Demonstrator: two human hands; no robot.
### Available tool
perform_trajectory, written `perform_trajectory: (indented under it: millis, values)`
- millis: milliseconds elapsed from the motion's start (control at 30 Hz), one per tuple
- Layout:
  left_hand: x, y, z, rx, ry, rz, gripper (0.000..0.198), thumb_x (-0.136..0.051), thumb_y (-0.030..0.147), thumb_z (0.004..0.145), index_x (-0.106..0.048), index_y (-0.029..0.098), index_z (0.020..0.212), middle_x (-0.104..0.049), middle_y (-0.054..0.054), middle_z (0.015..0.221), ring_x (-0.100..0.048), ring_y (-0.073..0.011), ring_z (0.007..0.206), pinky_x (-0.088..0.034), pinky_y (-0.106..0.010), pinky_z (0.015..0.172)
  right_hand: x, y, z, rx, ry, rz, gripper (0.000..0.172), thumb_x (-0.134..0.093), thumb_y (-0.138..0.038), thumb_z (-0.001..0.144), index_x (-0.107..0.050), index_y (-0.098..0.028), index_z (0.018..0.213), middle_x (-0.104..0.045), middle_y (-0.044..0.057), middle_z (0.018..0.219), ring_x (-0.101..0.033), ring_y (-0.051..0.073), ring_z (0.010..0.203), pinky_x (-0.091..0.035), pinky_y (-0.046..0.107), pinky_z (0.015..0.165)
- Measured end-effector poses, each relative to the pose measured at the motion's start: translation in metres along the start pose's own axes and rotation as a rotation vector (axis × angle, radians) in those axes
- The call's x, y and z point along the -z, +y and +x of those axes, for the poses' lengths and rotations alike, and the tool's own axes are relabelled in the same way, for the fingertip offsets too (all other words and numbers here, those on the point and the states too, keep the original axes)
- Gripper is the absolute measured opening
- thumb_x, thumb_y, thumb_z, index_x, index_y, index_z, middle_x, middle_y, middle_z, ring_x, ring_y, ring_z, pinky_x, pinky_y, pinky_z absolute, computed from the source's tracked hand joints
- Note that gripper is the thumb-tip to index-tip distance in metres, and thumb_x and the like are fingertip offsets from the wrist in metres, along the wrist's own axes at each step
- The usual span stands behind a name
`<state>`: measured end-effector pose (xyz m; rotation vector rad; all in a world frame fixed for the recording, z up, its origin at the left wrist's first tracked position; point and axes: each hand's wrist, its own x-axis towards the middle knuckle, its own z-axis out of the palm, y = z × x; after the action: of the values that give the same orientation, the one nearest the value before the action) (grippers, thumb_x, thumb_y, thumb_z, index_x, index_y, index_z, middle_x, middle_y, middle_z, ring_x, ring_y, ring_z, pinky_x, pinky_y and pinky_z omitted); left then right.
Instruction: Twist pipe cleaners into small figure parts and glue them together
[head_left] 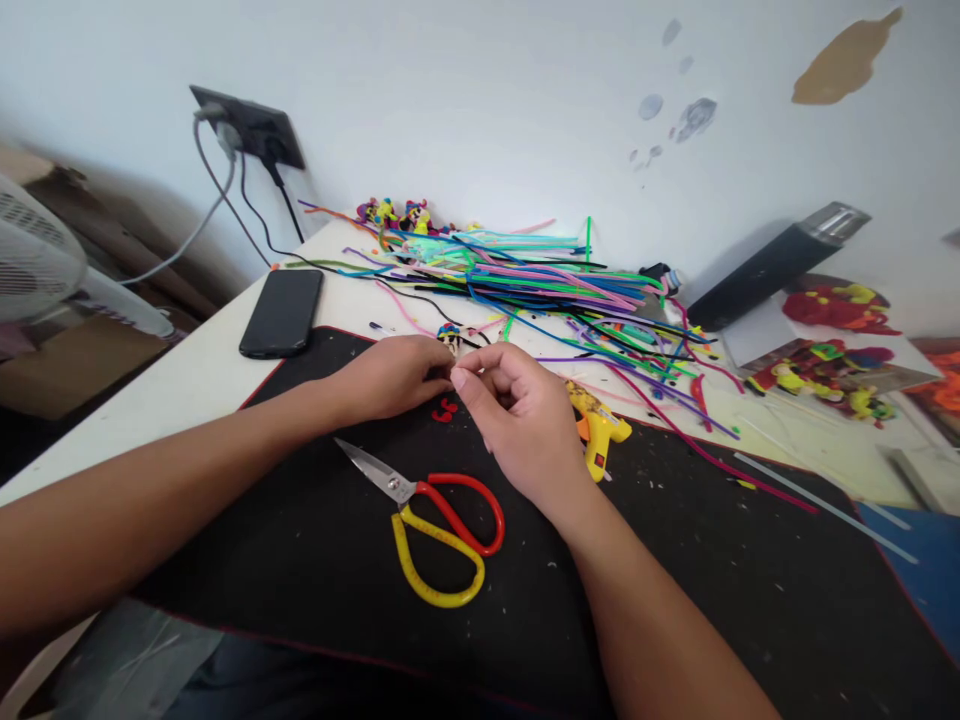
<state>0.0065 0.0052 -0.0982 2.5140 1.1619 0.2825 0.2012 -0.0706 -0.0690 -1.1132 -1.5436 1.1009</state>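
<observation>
Over the black mat, my left hand (397, 378) and my right hand (525, 425) meet with fingertips close together. The right thumb and index finger are pinched; whatever is between them is too small to make out. My left fingers are curled closed, and their grip is hidden from me. Just beyond the left hand shows a small colourful figure (448, 336) with a blue and red top; I cannot tell whether the hand touches it. Small curled red pieces (444, 410) lie under the fingertips. Nearer me rest scissors (439, 535) with one red and one yellow handle.
A yellow glue gun (602, 435) lies beside my right wrist. Many coloured pipe cleaners (525, 280) spread along the wall, with small figures (397, 215) behind them. A black phone (282, 313) is at left; a dark flask (772, 265) and clear glue sticks (825, 507) are at right.
</observation>
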Motion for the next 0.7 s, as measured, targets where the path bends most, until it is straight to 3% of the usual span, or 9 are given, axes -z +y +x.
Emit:
perform_trajectory:
  millis: [233,467,700]
  values:
    - [0.003,-0.005,-0.004,-0.047,-0.011,-0.059,0.023,-0.056,0.022,0.098,-0.079,0.018,0.098,-0.081,-0.008,0.103,-0.075,-0.0225,0.094,-0.051,-0.029,0.083,0.0,0.003,0.002,-0.039,-0.008,-0.025,0.011,-0.068,-0.032,0.1,-0.068,-0.023,0.093,-0.05,-0.008,0.059,-0.045,0.011,0.048,-0.033,0.025,0.049]
    - [0.002,-0.015,-0.013,0.095,0.029,-0.266,0.027,-0.058,0.035,0.099,-0.081,0.023,0.108,-0.083,-0.001,0.1,-0.075,-0.02,0.089,-0.052,-0.027,0.083,0.0,0.005,0.003,-0.091,0.011,0.003,0.016,-0.073,-0.037,0.098,-0.069,-0.023,0.094,-0.05,-0.009,0.059,-0.044,0.01,0.047,-0.032,0.025,0.047]
    - [-0.005,-0.014,-0.014,0.008,0.061,-0.148,0.019,-0.06,0.028,0.099,-0.077,0.019,0.101,-0.078,-0.006,0.102,-0.071,-0.0207,0.091,-0.052,-0.029,0.083,-0.001,0.006,0.003,-0.124,0.028,0.036,0.018,-0.074,-0.039,0.097,-0.068,-0.022,0.094,-0.049,-0.009,0.058,-0.042,0.009,0.046,-0.03,0.025,0.045]
